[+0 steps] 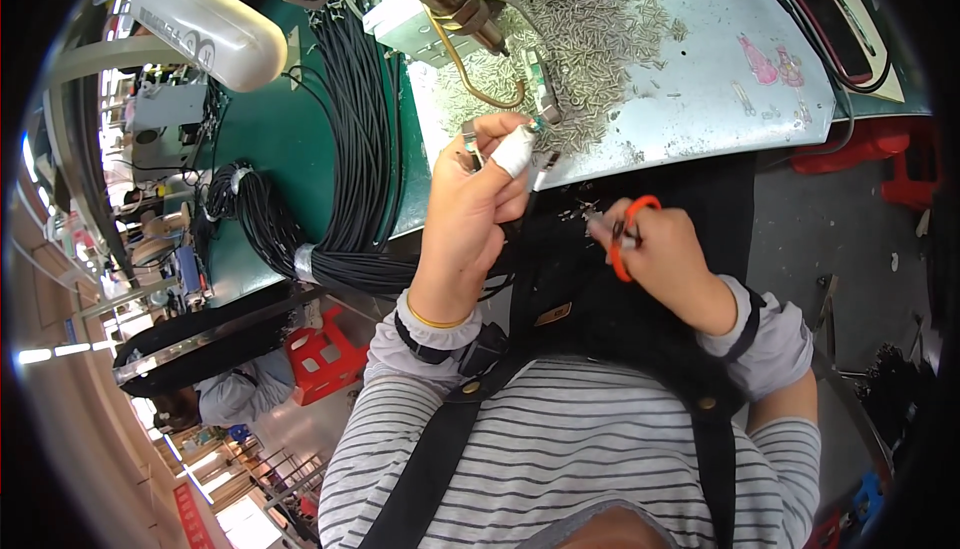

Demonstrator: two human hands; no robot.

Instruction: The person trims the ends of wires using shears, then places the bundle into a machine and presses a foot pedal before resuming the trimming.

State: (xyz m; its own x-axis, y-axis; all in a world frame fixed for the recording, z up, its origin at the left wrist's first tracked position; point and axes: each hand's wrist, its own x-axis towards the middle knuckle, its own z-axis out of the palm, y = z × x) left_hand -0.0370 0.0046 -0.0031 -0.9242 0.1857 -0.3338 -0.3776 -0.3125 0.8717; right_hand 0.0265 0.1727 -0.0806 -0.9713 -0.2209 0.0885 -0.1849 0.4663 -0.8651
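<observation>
My left hand (468, 204) is raised before the bench, fingers pinched together around a thin cable end with a small green tip (538, 124). White tape (513, 152) wraps its thumb. Just below the fingertips, a short white piece (542, 179) sticks out near the bench edge. My right hand (668, 254) is closed around orange-handled scissors (622, 264), over my black apron. Motion blurs the scissors, and their blades are hard to make out. Beyond my left fingertips stands a small metal fixture (546, 99), under the nozzle of a machine (490, 34).
Small metal pins (580, 59) lie heaped across the metal bench top (700, 114). Bundled black cables (355, 139) cover the green mat at left, one coil running behind my left wrist. A lamp (210, 29) hangs upper left. A red stool (327, 357) stands below.
</observation>
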